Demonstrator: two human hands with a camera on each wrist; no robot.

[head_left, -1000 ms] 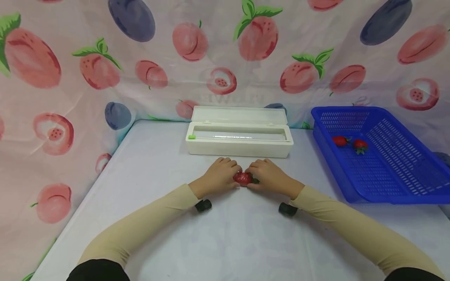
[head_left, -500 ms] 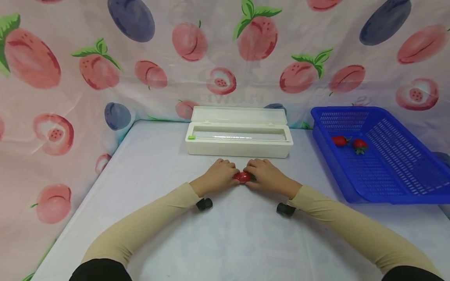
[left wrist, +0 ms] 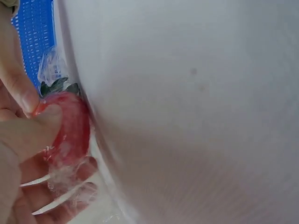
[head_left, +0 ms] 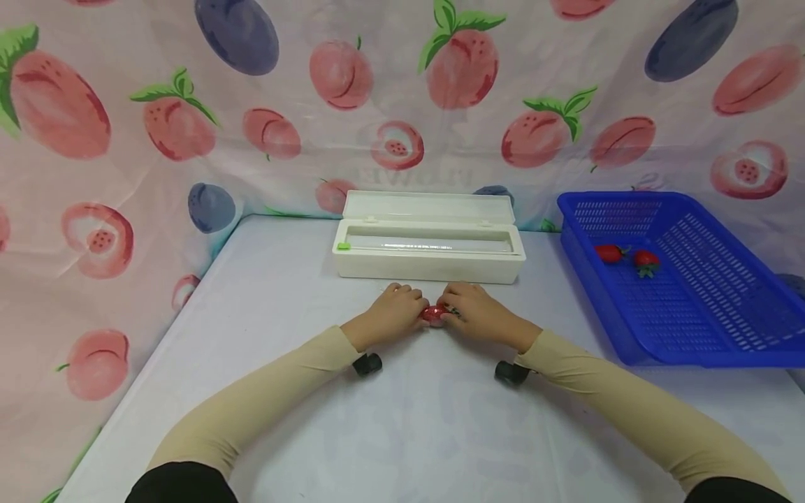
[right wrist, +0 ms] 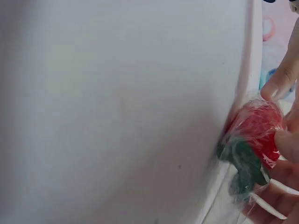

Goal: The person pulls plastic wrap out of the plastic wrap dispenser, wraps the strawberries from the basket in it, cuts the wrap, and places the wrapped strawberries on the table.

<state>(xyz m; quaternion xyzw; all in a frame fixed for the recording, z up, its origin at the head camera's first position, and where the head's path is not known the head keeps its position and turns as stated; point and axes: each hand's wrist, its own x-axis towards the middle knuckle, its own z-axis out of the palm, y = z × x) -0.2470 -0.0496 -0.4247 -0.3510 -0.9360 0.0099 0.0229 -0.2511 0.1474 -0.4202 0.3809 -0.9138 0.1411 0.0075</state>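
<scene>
A red strawberry (head_left: pixel 432 315) with green leaves, wrapped in clear cling film (left wrist: pixel 65 177), is held between both hands over the table. My left hand (head_left: pixel 391 316) grips its left end; in the left wrist view the thumb presses the red fruit and loose film gathers by the fingers. My right hand (head_left: pixel 483 316) pinches the leafy end from the right. In the right wrist view the leaves (right wrist: pixel 245 163) show under crumpled film. Just beyond the hands stands a white cling film dispenser (head_left: pixel 430 267), its lid raised, with a roll inside.
On the right stands a blue perforated basket (head_left: pixel 604 307) with two strawberries (head_left: pixel 646 262) inside. White cloth (head_left: pixel 402 433) covers the table. A fruit-printed curtain (head_left: pixel 264 181) hangs behind. Each wrist carries a small black camera (head_left: pixel 511 374).
Both hands stay around the strawberry and have shifted only slightly. The fruit has moved a little away from the person and turned a bit. The dispenser and basket stay in place.
</scene>
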